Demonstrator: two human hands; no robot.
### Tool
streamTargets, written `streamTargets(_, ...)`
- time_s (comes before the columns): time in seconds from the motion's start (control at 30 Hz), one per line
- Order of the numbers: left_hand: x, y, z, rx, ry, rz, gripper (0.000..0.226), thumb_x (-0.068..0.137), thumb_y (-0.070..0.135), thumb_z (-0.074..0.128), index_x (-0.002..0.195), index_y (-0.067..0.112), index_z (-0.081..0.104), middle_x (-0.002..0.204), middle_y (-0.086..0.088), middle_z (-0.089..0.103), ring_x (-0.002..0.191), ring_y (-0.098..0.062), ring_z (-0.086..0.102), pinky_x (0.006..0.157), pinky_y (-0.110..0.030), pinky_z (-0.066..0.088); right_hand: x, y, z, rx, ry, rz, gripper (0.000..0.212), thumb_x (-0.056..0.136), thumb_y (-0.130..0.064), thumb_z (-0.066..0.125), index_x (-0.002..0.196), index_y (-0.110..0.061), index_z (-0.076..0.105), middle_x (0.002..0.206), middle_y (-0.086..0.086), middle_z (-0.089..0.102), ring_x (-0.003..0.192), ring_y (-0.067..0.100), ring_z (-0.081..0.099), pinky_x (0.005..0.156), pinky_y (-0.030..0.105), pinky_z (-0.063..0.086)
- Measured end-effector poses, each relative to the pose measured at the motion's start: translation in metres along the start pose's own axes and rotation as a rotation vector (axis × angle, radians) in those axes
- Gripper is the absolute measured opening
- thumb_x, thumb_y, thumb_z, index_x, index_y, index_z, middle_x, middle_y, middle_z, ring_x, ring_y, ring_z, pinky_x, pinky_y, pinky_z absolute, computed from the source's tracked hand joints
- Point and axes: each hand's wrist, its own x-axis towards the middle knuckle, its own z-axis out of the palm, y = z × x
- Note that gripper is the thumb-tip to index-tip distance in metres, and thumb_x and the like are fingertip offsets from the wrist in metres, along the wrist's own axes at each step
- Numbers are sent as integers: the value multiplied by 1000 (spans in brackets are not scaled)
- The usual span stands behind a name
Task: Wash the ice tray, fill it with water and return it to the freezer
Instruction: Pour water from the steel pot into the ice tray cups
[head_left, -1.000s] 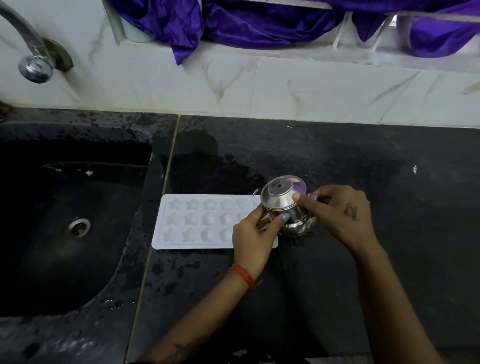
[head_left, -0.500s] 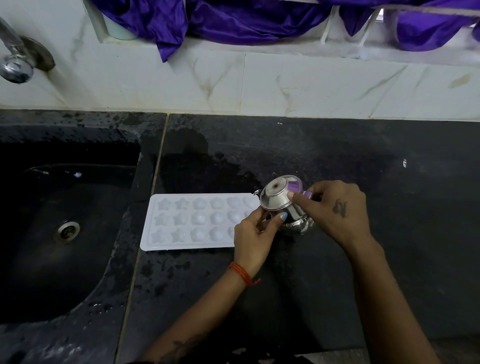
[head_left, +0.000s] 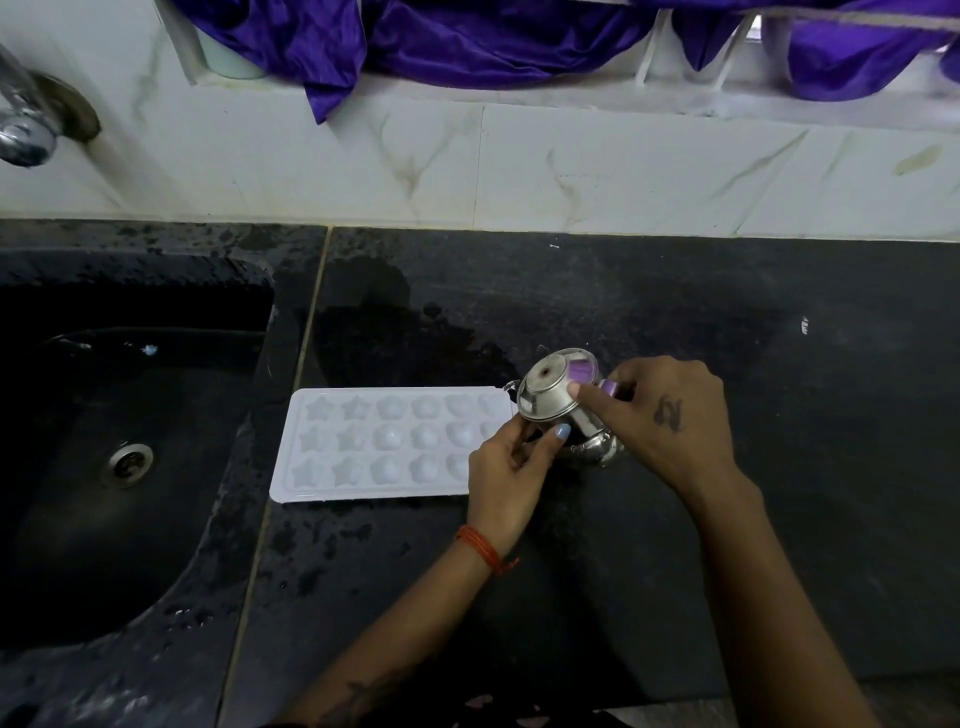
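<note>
ice tray (head_left: 384, 447) flat on counter (head_left: 675, 545) by its sink-side edge | both hands gripping tipped steel pot (head_left: 558, 402): left hand (head_left: 511, 475), right hand (head_left: 657, 421) | pour slow, one cavity at a time imo

The ice tray (head_left: 374, 447) is white plastic with a smooth, semi-matt finish. The small vessel (head_left: 558, 402) is polished, mirror-bright metal. The tabletop (head_left: 675, 322) is dark, speckled stone, wet-glossy in patches. The cloth (head_left: 467, 36), upper frame, is shiny purple satin.
</note>
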Motion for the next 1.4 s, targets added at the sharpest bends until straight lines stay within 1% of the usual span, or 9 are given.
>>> streamTargets(0.07,0,0,1,2,8,2,49,70,54,63,110,26,68,102,6,74,98,-9,69,92,-42,53,0,1,0,3,-2,2,41,82,-51,61,54,-22,54,50,-3,52,51,11,49,48,20,28)
streamTargets(0.23,-2,0,2,24,36,24,46,71,53,63,109,28,68,101,9,74,97,-6,68,92,-40,53,0,5,2,57,-3,-15,40,82,-48,62,64,-12,67,56,4,62,58,18,58,51,18,32)
streamTargets(0.47,-4,5,4,95,103,59,50,70,56,62,110,26,69,96,9,75,94,-4,68,89,-39,54,-2,17,5,241,14,1,38,81,-44,65,57,-15,65,51,0,61,53,14,58,52,25,39)
streamTargets(0.7,-9,13,2,89,179,88,42,71,47,69,109,30,69,99,11,74,98,-3,67,91,-35,54,0,17,7,359,-8,21,35,79,-44,69,58,-17,67,52,-4,63,54,6,60,52,16,38)
streamTargets(0.8,-13,17,-3,61,220,102,46,69,48,70,111,30,68,101,13,73,101,-3,67,93,-35,52,1,12,8,385,-15,-3,37,79,-44,69,59,-14,68,56,0,66,60,13,64,60,26,44)
streamTargets(0.9,-20,22,-11,56,282,124,38,75,36,75,112,28,69,100,13,74,102,-4,66,94,-36,52,1,2,7,404,-31,-45,39,78,-46,69,59,-12,68,57,1,67,63,14,65,64,28,46)
streamTargets(1.17,-37,24,-46,-3,378,146,33,69,40,76,100,42,67,98,12,74,99,-6,68,90,-32,53,-6,-37,18,401,-89,-158,42,78,-45,68,58,-9,65,54,6,65,57,20,63,60,33,50)
streamTargets(1.23,-41,23,-57,-14,400,136,34,69,41,75,102,39,68,99,11,74,99,-5,68,90,-31,53,-8,-50,21,386,-111,-191,40,78,-45,68,57,-11,65,54,5,64,57,19,63,60,33,51)
streamTargets(1.4,-49,22,-83,-61,446,117,29,82,21,71,111,21,69,100,7,74,99,-6,68,92,-37,54,-12,-85,28,305,-153,-264,34,78,-46,67,62,-16,67,54,-1,64,58,14,62,62,30,48)
